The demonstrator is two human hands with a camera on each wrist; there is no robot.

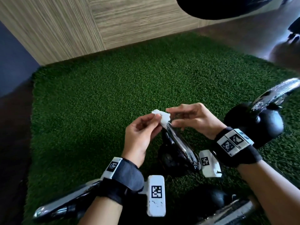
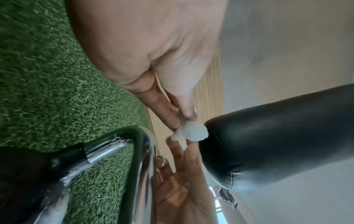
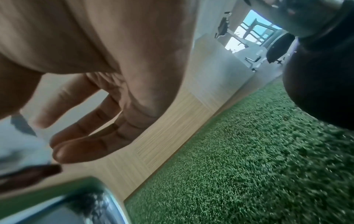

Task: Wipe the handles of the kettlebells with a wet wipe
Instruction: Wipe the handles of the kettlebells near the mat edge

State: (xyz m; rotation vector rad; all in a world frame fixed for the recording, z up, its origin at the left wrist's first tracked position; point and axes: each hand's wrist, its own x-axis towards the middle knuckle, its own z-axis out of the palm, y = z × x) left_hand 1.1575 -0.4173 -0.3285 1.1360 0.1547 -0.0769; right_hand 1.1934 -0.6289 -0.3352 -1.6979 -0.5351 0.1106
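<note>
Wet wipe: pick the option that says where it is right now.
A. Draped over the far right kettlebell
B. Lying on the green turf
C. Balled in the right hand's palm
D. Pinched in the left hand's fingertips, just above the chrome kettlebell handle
D: the left hand pinches the wet wipe between thumb and fingers above the chrome kettlebell handle; the right hand is beside it, fingers extended.

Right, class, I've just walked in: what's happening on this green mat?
A person is cleaning kettlebells on artificial turf. The left hand pinches a small crumpled wet wipe just above the chrome handle of the middle kettlebell. The right hand hovers beside the wipe, fingers loosely extended. More kettlebells sit nearby, one at the right.
</note>
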